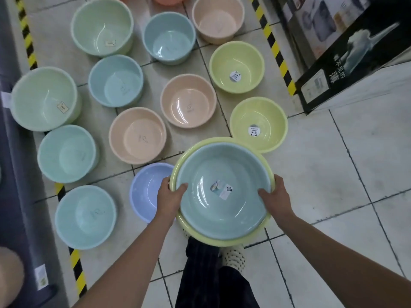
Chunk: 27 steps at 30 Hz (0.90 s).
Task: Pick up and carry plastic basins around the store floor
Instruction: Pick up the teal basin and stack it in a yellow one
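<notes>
I hold a stack of two basins above the floor: a pale blue basin with a label inside, nested in a yellow-green basin. My left hand grips the stack's left rim, thumb inside the blue basin. My right hand grips the right rim the same way. Several more basins stand on the tiled floor ahead and to the left: a lilac basin right beside my left hand, peach ones, teal ones, mint ones and yellow-green ones.
A black cardboard box stands at the right rear behind black-and-yellow floor tape. A dark grey shelf base runs along the left with more tape. White floor tiles spread to the right. My legs and a dotted slipper are below the stack.
</notes>
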{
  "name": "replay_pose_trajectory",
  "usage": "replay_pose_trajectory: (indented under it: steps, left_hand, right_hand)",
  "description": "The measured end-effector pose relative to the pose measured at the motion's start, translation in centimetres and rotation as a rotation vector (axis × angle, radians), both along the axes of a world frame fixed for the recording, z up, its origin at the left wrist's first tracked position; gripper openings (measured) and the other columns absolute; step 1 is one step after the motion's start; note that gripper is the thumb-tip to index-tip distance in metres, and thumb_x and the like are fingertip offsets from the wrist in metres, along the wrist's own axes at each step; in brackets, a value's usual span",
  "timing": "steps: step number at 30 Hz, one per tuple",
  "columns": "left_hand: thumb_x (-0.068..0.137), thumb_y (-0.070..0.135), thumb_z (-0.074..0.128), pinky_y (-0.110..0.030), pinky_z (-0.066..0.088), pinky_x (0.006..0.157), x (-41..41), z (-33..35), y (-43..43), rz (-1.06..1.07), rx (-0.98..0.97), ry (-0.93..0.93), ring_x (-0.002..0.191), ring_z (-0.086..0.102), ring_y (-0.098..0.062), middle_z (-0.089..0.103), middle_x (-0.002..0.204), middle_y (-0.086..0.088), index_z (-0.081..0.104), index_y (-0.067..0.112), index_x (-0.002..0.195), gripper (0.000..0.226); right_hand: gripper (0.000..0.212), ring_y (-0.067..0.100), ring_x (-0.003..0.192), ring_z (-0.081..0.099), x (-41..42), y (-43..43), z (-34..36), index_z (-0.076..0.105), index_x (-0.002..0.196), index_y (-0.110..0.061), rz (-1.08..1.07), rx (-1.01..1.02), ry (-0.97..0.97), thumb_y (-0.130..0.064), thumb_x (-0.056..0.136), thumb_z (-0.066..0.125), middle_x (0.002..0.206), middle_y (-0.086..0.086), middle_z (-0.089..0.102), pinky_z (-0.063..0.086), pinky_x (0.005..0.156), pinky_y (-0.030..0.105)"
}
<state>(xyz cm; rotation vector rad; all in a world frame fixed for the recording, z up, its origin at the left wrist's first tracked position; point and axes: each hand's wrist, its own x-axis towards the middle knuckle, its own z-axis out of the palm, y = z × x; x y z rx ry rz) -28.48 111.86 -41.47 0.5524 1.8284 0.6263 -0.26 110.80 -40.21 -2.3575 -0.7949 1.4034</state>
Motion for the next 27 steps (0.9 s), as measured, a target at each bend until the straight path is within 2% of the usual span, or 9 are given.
replay_pose_trajectory:
  steps: [3,7,11,17,20,22,25,27]
  left_hand:
    - [0.087,0.019,0.070,-0.029,0.053,0.074,0.4,-2.4,2.2,-0.039,-0.028,0.002,0.093,0.067,-0.017,0.069,0.104,0.001,0.057,0.022,0.119,0.034]
    - [0.087,0.017,0.069,-0.035,0.055,0.082,0.8,-5.7,4.5,-0.082,-0.061,0.014,0.094,0.068,-0.020,0.070,0.102,-0.001,0.062,0.021,0.113,0.028]
    - [0.087,0.015,0.067,-0.031,0.053,0.077,1.0,-8.7,6.6,-0.103,-0.058,0.045,0.091,0.067,-0.017,0.070,0.097,0.001,0.064,0.021,0.108,0.022]
    - [0.088,0.022,0.067,-0.027,0.049,0.069,1.4,-14.2,7.8,-0.177,-0.096,0.164,0.090,0.066,-0.018,0.068,0.094,0.003,0.061,0.024,0.105,0.018]
    - [0.088,0.024,0.067,-0.034,0.053,0.079,1.8,-17.7,8.0,-0.194,-0.101,0.213,0.091,0.065,-0.021,0.068,0.096,0.002,0.059,0.024,0.109,0.022]
    - [0.088,0.025,0.067,-0.038,0.054,0.083,2.1,-20.1,8.0,-0.201,-0.109,0.227,0.092,0.065,-0.022,0.068,0.097,0.001,0.059,0.023,0.112,0.025]
    - [0.086,0.024,0.067,-0.035,0.053,0.077,2.3,-23.6,7.5,-0.201,-0.112,0.237,0.092,0.066,-0.025,0.068,0.096,-0.001,0.059,0.022,0.108,0.023]
    - [0.085,0.026,0.066,-0.033,0.051,0.076,2.6,-25.6,7.1,-0.195,-0.103,0.252,0.093,0.065,-0.025,0.068,0.098,-0.002,0.059,0.023,0.112,0.028]
  right_hand:
    - [0.055,0.031,0.091,0.058,0.5,1.3,-2.2,0.037,0.139,-0.022,-0.018,-0.033,-0.015,-0.014,0.089,0.060,0.106,0.010,0.059,0.047,0.076,0.035]
    - [0.055,0.030,0.090,0.056,0.6,2.9,-5.4,0.037,0.139,-0.021,-0.050,-0.060,-0.027,-0.012,0.089,0.059,0.105,0.009,0.058,0.044,0.076,0.033]
    - [0.057,0.030,0.093,0.056,0.7,4.3,-9.4,0.036,0.141,-0.023,-0.055,-0.057,-0.011,-0.014,0.090,0.059,0.106,0.007,0.057,0.044,0.077,0.034]
    - [0.062,0.026,0.094,0.053,1.1,5.9,-15.6,0.033,0.146,-0.024,-0.032,-0.069,0.005,-0.014,0.090,0.058,0.110,0.005,0.057,0.044,0.081,0.035]
    - [0.065,0.025,0.094,0.052,1.4,6.4,-19.1,0.031,0.148,-0.026,-0.024,-0.081,0.000,-0.014,0.090,0.058,0.115,0.006,0.058,0.042,0.081,0.034]
    - [0.068,0.029,0.100,0.055,1.5,6.3,-21.7,0.027,0.151,-0.024,-0.013,-0.089,-0.006,-0.014,0.091,0.057,0.124,0.009,0.059,0.044,0.084,0.036]
    - [0.072,0.035,0.117,0.055,1.7,5.9,-25.3,0.020,0.154,-0.023,-0.012,-0.129,-0.022,-0.016,0.092,0.056,0.137,0.011,0.054,0.044,0.090,0.040]
    - [0.072,0.035,0.119,0.054,1.7,5.7,-27.5,0.019,0.154,-0.023,-0.020,-0.151,-0.025,-0.015,0.092,0.056,0.139,0.012,0.053,0.043,0.088,0.037]
